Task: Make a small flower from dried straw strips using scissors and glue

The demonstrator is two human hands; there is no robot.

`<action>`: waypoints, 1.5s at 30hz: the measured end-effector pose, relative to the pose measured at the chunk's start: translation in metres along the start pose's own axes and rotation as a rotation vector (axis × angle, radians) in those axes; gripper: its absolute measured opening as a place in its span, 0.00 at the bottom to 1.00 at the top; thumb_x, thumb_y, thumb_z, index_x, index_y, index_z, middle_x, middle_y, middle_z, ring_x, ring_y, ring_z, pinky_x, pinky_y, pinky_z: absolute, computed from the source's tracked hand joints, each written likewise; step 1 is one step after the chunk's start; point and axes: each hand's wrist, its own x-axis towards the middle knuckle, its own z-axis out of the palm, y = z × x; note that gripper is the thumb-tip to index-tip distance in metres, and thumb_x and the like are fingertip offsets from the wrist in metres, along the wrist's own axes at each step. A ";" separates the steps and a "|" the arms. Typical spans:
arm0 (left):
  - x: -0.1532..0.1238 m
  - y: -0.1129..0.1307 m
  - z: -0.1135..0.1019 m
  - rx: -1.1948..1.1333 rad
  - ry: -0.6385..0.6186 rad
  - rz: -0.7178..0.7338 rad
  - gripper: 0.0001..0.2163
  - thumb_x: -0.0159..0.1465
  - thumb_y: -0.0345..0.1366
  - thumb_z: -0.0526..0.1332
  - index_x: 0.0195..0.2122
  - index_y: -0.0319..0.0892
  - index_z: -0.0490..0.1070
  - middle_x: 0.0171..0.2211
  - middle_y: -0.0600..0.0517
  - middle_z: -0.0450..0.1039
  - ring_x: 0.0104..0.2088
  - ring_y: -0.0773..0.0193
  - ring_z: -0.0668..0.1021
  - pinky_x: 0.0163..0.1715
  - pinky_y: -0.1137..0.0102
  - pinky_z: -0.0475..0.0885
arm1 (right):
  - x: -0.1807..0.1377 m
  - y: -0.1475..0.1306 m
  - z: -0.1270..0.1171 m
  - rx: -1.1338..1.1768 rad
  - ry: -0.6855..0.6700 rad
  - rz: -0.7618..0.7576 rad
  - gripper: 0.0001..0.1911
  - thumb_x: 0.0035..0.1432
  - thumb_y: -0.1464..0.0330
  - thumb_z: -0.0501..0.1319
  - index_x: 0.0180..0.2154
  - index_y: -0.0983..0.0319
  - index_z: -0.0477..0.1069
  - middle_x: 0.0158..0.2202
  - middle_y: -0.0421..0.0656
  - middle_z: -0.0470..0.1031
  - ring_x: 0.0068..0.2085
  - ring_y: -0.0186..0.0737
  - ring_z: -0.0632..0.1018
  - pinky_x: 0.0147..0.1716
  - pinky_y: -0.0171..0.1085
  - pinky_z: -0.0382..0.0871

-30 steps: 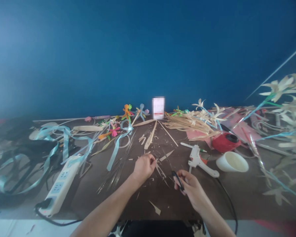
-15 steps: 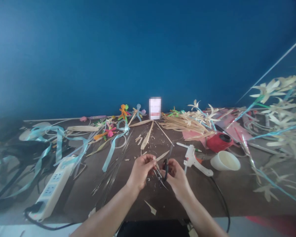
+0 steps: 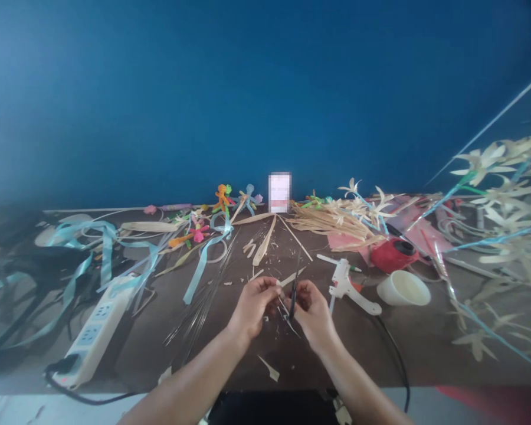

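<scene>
Near the middle of the dark table, my left hand (image 3: 256, 304) pinches a small pale piece like dried leaf or husk (image 3: 279, 286) between thumb and fingertips. Close beside it, my right hand (image 3: 312, 310) is closed around dark-handled scissors (image 3: 293, 298), whose blades point up and away from me. The two hands are a short gap apart. Thin pale strips and tiny scraps (image 3: 287, 323) show between and below them. A larger cut scrap (image 3: 269, 369) lies nearer to me. My fingers partly hide the held piece.
A white glue gun (image 3: 347, 286) lies on the right, beside a white cup (image 3: 404, 289) and a red spool (image 3: 393, 255). Thin wires (image 3: 203, 295), a power strip (image 3: 98, 330) and blue ribbon (image 3: 198, 277) lie on the left. Husk flowers (image 3: 480, 162) crowd the far right.
The scissors in my right hand have turned a little, their blades now tilting more to the left. My left hand stays almost in place, still pinching the pale piece.
</scene>
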 end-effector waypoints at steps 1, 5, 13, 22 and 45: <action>0.000 0.001 -0.001 -0.048 -0.028 -0.056 0.05 0.49 0.29 0.62 0.28 0.38 0.68 0.18 0.57 0.67 0.16 0.74 0.68 0.11 0.82 0.58 | 0.000 0.000 0.000 0.034 -0.009 0.019 0.12 0.46 0.71 0.64 0.29 0.61 0.60 0.24 0.36 0.68 0.26 0.32 0.70 0.26 0.30 0.63; 0.003 0.004 -0.004 -0.250 -0.065 -0.301 0.04 0.50 0.24 0.61 0.26 0.36 0.68 0.17 0.56 0.67 0.15 0.75 0.69 0.11 0.82 0.60 | 0.000 -0.002 -0.001 0.154 -0.066 0.063 0.14 0.44 0.72 0.66 0.29 0.61 0.61 0.25 0.35 0.69 0.27 0.31 0.71 0.26 0.29 0.63; 0.005 0.003 -0.006 -0.327 -0.067 -0.433 0.02 0.54 0.26 0.59 0.26 0.35 0.67 0.17 0.54 0.67 0.13 0.76 0.67 0.11 0.82 0.62 | 0.003 -0.004 -0.003 0.187 -0.137 0.038 0.14 0.44 0.73 0.67 0.29 0.61 0.61 0.25 0.35 0.69 0.27 0.31 0.71 0.27 0.29 0.63; -0.009 0.003 -0.003 -0.175 -0.113 -0.120 0.14 0.54 0.45 0.60 0.29 0.36 0.71 0.24 0.51 0.70 0.20 0.71 0.71 0.14 0.79 0.64 | 0.002 0.001 -0.004 0.126 0.014 0.042 0.14 0.43 0.70 0.67 0.28 0.61 0.62 0.24 0.35 0.68 0.26 0.31 0.70 0.25 0.29 0.64; -0.003 0.007 -0.015 0.005 0.034 0.112 0.06 0.49 0.35 0.62 0.23 0.38 0.68 0.19 0.55 0.68 0.19 0.71 0.71 0.16 0.78 0.63 | -0.017 0.003 -0.034 -0.319 -0.208 0.062 0.10 0.46 0.68 0.63 0.25 0.62 0.61 0.21 0.34 0.59 0.23 0.30 0.62 0.21 0.29 0.54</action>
